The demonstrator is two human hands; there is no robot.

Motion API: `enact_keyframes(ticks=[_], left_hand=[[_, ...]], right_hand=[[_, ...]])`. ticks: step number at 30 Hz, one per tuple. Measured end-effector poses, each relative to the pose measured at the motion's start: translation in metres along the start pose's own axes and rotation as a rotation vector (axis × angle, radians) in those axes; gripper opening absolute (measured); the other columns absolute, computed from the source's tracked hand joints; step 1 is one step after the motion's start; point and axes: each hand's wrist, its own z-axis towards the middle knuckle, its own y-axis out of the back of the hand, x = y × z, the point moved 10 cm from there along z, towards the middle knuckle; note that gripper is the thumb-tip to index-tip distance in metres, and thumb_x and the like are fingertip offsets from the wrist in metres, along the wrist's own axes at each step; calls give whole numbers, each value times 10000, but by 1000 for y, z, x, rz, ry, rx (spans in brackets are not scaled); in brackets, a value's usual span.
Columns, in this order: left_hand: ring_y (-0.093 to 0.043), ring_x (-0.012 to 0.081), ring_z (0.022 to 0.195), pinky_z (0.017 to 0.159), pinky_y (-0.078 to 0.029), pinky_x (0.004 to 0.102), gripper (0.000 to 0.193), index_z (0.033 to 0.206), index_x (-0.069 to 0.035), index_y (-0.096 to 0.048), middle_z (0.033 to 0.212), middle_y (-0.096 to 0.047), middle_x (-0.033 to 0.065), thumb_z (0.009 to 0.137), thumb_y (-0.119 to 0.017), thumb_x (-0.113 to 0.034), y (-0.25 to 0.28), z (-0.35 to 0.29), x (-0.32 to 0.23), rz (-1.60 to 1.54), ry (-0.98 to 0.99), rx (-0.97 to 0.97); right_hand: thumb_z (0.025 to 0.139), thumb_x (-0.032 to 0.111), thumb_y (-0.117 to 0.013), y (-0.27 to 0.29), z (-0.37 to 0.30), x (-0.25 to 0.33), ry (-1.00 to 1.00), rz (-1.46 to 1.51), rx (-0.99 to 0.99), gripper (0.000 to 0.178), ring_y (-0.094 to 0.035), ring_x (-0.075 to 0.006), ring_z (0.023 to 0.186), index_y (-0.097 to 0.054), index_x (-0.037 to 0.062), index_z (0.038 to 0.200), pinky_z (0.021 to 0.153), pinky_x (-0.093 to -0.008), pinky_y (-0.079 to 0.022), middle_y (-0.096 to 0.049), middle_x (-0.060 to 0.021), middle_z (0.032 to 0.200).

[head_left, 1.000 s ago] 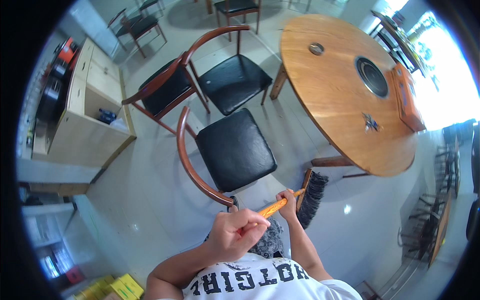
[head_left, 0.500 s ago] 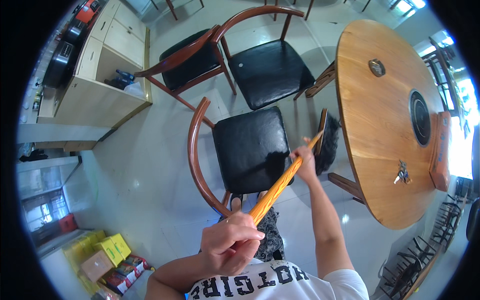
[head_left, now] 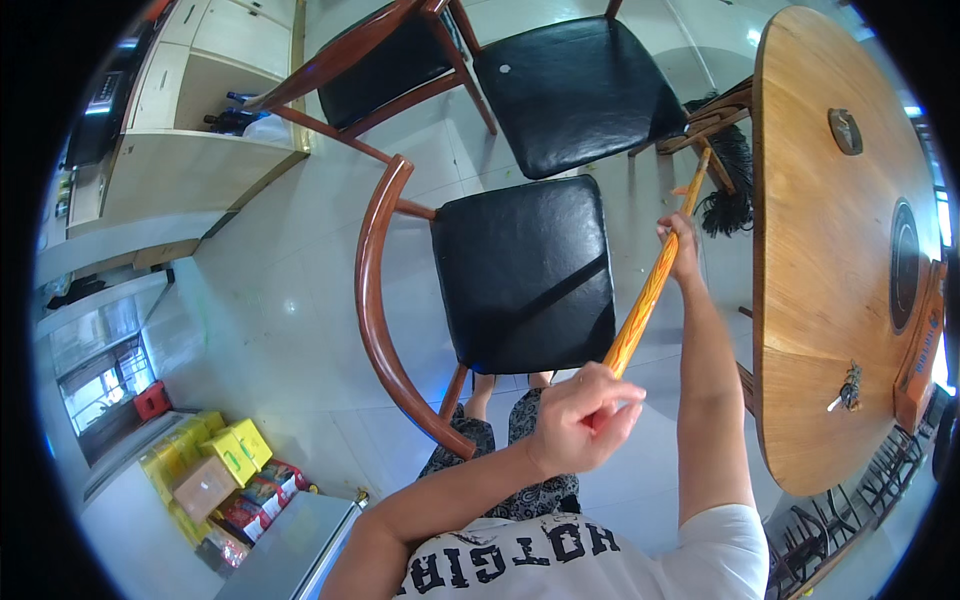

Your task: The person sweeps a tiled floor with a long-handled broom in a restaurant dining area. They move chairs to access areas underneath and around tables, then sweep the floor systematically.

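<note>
A broom with a yellow-orange wood-grain handle [head_left: 645, 312] slants away from me, between a black-seated chair [head_left: 525, 275] and a round wooden table [head_left: 810, 300]. My left hand [head_left: 590, 418] is closed around the top end of the handle, above my lap. Further along the shaft, my right hand [head_left: 680, 248] grips it with the arm stretched out. The black bristles [head_left: 728, 208] rest low beside a table leg, partly hidden by the leg and the tabletop.
More black-seated chairs [head_left: 585, 95] stand ahead, close to the table. A pale wooden cabinet [head_left: 215, 165] is at the left. Yellow boxes [head_left: 235, 455] are stacked at the lower left. On the table lie keys [head_left: 848, 388], a small dark oval object [head_left: 845, 131] and an orange box [head_left: 918, 360].
Both hands and the broom have moved to the right in the picture. The bristles went further away, in beside the table leg. My right arm is stretched further, and the view has shifted.
</note>
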Motion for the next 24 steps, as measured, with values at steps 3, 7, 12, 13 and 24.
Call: enact_keyframes(ticks=[3, 7, 12, 13, 24], left_hand=[[-472, 98, 481, 464, -392, 226, 209, 889, -25, -655, 610, -536, 11, 708, -694, 73, -2, 6, -40, -37, -109, 5], [-530, 108, 522, 522, -429, 234, 238, 905, -31, -669, 656, -546, -9, 690, -728, 52, 1, 16, -104, 31, -270, 66], [-558, 147, 491, 553, -523, 265, 252, 928, -10, -654, 586, -520, 17, 689, -720, 34, 0, -2, -189, 44, -460, 221], [-555, 141, 488, 545, -524, 270, 262, 937, -8, -653, 591, -522, 17, 688, -728, 27, -3, -10, -208, 33, -495, 269], [-503, 98, 463, 424, -459, 239, 257, 1023, -1, -658, 643, -476, 15, 774, -665, -63, -56, -111, -333, -252, -678, 587]], right_hand=[[821, 54, -657, 2, -26, 42, 121, -348, -47, 86, -573, -285, 804, -580, 17, 828, 749, -350, -462, -561, -120, 827], [814, 76, -672, 6, -57, 94, 128, -328, -119, 100, -568, -279, 800, -586, 24, 809, 747, -359, -459, -564, -112, 794], [792, 150, -721, 4, -121, 123, -11, -299, -236, 175, -559, -270, 784, -593, 33, 770, 723, -361, -452, -567, -104, 768], [794, 163, -723, 2, -137, 129, -17, -278, -263, 185, -558, -273, 770, -594, 33, 768, 713, -362, -451, -567, -105, 757], [798, 145, -705, -6, -342, 202, -136, -181, -484, 201, -589, -274, 645, -570, 33, 700, 622, -362, -471, -600, -123, 688]])
